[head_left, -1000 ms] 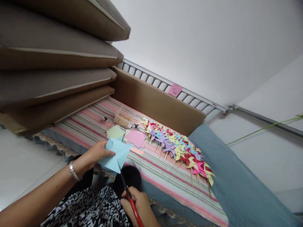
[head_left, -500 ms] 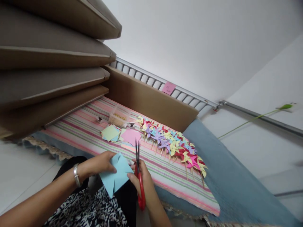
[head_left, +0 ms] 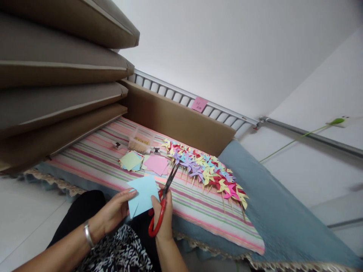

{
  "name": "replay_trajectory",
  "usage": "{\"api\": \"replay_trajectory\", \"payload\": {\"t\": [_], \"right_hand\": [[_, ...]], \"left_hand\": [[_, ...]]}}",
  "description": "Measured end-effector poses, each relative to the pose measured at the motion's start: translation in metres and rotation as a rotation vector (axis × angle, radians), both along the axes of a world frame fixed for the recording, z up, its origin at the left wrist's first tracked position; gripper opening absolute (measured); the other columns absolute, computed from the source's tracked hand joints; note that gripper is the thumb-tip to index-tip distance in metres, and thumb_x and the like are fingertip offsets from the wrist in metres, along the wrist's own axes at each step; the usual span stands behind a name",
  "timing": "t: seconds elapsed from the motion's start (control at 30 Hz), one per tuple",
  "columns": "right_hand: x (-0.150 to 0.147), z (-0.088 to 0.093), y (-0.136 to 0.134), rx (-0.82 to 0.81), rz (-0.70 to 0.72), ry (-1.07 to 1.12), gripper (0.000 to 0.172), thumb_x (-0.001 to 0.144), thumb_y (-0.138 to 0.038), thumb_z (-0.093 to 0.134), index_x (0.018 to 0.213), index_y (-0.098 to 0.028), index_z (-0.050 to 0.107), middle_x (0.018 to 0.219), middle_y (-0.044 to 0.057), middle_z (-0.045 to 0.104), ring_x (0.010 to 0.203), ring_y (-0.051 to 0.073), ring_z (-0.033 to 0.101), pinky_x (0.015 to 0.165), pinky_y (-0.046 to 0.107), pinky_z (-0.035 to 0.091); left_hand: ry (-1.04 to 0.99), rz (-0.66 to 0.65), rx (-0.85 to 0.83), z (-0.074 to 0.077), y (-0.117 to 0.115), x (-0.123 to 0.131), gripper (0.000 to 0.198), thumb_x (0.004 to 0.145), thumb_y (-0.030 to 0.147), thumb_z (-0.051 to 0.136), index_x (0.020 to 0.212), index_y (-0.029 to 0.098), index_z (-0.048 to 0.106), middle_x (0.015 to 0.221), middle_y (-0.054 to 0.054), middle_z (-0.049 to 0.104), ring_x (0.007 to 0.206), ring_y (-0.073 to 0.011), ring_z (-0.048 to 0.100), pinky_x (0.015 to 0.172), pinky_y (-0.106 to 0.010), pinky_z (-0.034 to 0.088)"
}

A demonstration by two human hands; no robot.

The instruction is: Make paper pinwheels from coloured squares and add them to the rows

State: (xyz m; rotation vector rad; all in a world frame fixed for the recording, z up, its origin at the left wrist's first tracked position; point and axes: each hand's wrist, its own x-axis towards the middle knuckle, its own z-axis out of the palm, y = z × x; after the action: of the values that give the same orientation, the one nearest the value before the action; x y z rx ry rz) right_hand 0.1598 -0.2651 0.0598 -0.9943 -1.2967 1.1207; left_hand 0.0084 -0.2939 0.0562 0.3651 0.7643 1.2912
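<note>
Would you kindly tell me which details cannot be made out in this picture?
Head view:
- Writing on the pink note: too small to read.
- Contents of the clear box: too small and blurred.
- Edges of the blue paper: partly covered by the left hand and right hand.
- Handle loops of the red scissors: partly behind the right hand.

Right hand [head_left: 168, 219] partly hides the scissors [head_left: 171, 176] handles; the pink note's [head_left: 199, 104] writing is illegible.
</note>
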Motion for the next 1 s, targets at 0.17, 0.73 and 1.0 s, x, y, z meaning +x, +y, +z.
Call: {"api": "replay_trajectory", "payload": {"t": [0.17, 0.73, 1.0], "right_hand": [[-0.003, -0.021, 0.003, -0.003, -0.085, -0.028, 0.034, 0.078, -0.024, 0.054, 0.111, -0.020, 0.046, 0.096, 0.004, 0.060, 0.088, 0.018, 0.059, 0.081, 0.031, 0.045], [0.014, -0.035, -0.017, -0.207, 0.254, -0.265, 0.042, 0.072, -0.034, 0.065, 0.109, -0.018, 0.053, 0.068, -0.002, 0.058, 0.059, 0.015, 0.059, 0.056, 0.025, 0.048], [0.047, -0.008, -0.047, -0.397, 0.438, -0.532, 0.030, 0.078, -0.045, 0.060, 0.093, -0.019, 0.064, 0.054, -0.004, 0.051, 0.040, 0.008, 0.044, 0.037, 0.016, 0.032]], "left_hand": [[-0.085, 0.290, -0.040, -0.005, 0.000, 0.012, 0.018, 0.071, 0.018, 0.070, 0.089, 0.019, 0.066, 0.087, -0.002, 0.072, 0.077, -0.0161, 0.067, 0.070, -0.025, 0.055], [0.428, 0.162, -0.074, -0.001, 0.011, -0.023, 0.033, 0.056, 0.029, 0.078, 0.081, 0.009, 0.069, 0.072, -0.011, 0.074, 0.061, -0.0226, 0.066, 0.059, -0.030, 0.050], [0.564, 0.126, -0.062, 0.006, 0.017, -0.045, 0.034, 0.052, 0.030, 0.078, 0.077, 0.008, 0.069, 0.068, -0.009, 0.072, 0.056, -0.0209, 0.063, 0.056, -0.029, 0.047]]}}
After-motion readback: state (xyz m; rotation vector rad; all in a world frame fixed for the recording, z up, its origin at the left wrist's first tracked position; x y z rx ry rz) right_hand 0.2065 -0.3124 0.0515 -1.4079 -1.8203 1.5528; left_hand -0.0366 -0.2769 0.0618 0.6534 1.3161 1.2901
